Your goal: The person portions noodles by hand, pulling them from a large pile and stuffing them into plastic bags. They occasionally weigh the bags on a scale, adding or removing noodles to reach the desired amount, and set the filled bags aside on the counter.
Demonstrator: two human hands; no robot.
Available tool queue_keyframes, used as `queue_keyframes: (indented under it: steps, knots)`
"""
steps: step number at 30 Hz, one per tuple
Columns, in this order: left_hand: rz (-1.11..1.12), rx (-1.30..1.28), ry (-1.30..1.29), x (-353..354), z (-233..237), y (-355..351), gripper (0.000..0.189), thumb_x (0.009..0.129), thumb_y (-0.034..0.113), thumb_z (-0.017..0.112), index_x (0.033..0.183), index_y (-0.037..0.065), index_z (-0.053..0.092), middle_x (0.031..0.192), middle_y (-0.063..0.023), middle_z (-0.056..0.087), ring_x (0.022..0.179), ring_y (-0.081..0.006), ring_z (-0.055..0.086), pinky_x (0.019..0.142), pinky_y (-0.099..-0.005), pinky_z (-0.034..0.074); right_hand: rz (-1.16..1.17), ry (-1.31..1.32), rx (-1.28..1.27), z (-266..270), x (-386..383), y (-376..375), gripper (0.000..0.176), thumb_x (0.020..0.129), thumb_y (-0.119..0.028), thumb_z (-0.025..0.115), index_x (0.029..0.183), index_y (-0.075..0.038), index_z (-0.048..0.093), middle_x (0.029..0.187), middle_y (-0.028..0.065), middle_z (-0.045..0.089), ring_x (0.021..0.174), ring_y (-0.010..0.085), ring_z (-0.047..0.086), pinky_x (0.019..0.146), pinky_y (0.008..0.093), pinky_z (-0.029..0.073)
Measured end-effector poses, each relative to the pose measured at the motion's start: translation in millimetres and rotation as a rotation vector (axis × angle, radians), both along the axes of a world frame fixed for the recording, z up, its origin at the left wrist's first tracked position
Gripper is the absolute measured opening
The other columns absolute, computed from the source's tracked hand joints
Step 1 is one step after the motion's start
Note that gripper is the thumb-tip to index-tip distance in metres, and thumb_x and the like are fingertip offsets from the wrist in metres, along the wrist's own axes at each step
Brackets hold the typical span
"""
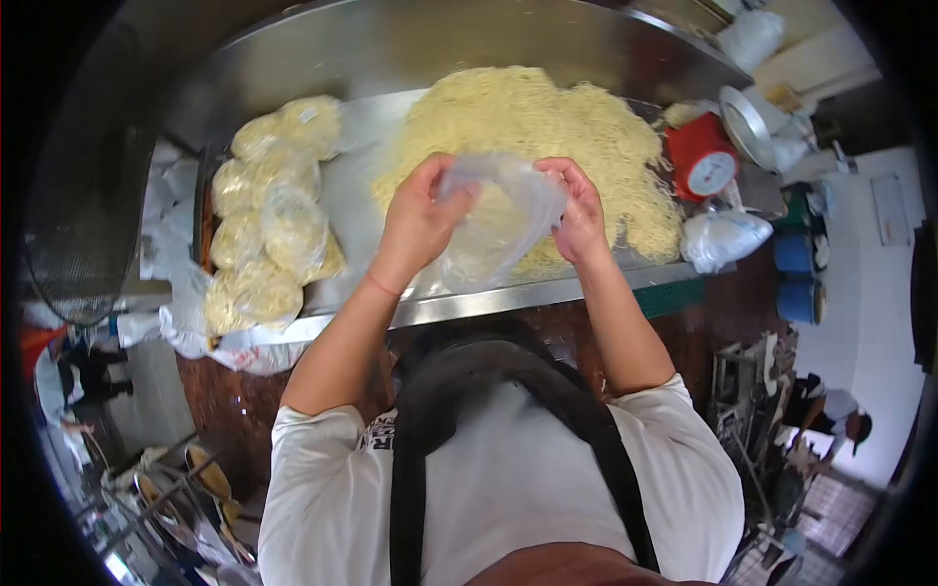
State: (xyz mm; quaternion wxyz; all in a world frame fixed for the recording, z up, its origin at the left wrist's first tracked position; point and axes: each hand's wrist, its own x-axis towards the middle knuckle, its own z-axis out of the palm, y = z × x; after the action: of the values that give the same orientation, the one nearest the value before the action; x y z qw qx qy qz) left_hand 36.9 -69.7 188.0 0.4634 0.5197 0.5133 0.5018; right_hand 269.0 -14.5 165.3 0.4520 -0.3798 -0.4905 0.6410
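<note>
Between my two hands a clear plastic bag (503, 220) is stretched by its rim, its mouth spread apart. My left hand (430, 207) grips the bag's left side, thumb and fingers slightly blurred. Closed on the opposite edge is my right hand (575, 207). Pale noodles show through the film, but I cannot tell whether any are inside the bag. Beyond and beneath my hands, a wide heap of loose noodles (528, 117) covers much of the metal table (357, 146).
Several filled bags of noodles (293, 230) are piled on the table's left. At the right stand a red dial scale (702, 156) with a metal pan (745, 119) and a bundle of plastic bags (725, 237). Another person (835, 415) is at the far right.
</note>
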Motion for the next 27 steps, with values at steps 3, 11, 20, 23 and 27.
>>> queue_keyframes:
  steps: [3,11,20,23,27]
  knots:
    - [0.455,0.054,0.332,-64.5,-55.0,-17.9,0.023,0.09,0.001,0.058,0.112,0.002,0.065,0.084,-0.0032,0.063,0.077,-0.0103,0.059,0.069,-0.0268,0.051,0.171,-0.338,0.099,-29.3,-24.6,0.4,0.028,0.094,-0.014,0.063,0.121,-0.008,0.06,0.067,0.0002,0.061,0.058,0.0123,0.056,0.062,0.0257,0.047]
    - [1.007,0.042,0.166,-152.2,-116.7,-143.0,0.017,0.092,0.002,0.053,0.109,0.004,0.056,0.082,-0.001,0.057,0.069,-0.012,0.052,0.063,-0.0257,0.045,0.44,-1.402,1.065,-159.6,-121.0,47.4,0.065,0.086,-0.011,0.059,0.148,-0.012,0.041,0.152,0.0252,0.032,0.138,0.0433,0.035,0.108,0.0619,0.036]
    - [1.203,-0.213,-0.117,-112.5,-89.0,-170.0,0.023,0.092,0.001,0.053,0.114,0.008,0.051,0.087,0.0015,0.055,0.064,-0.0041,0.046,0.052,-0.0195,0.034,0.673,-1.538,0.723,-213.5,-213.2,155.7,0.068,0.077,-0.02,0.077,0.14,-0.023,0.053,0.147,0.0136,0.044,0.136,0.0369,0.036,0.099,0.0513,0.047]
    - [1.182,-0.162,-0.109,-116.2,-97.4,-172.0,0.022,0.093,0.004,0.055,0.115,0.008,0.052,0.089,0.0015,0.056,0.064,-0.0038,0.045,0.052,-0.0197,0.033,0.704,-1.359,0.812,-217.2,-172.0,150.5,0.058,0.077,-0.019,0.078,0.132,-0.017,0.061,0.131,0.0079,0.058,0.111,0.0284,0.057,0.087,0.0429,0.053]
    - [1.098,-0.044,-0.024,-134.0,-125.0,-164.9,0.016,0.094,0.006,0.052,0.11,0.005,0.056,0.096,-0.0016,0.059,0.082,-0.01,0.056,0.071,-0.0239,0.046,0.419,-0.96,0.333,-187.4,-125.0,144.9,0.055,0.078,-0.015,0.079,0.129,-0.006,0.062,0.122,0.0144,0.065,0.1,0.0239,0.064,0.087,0.0368,0.054]
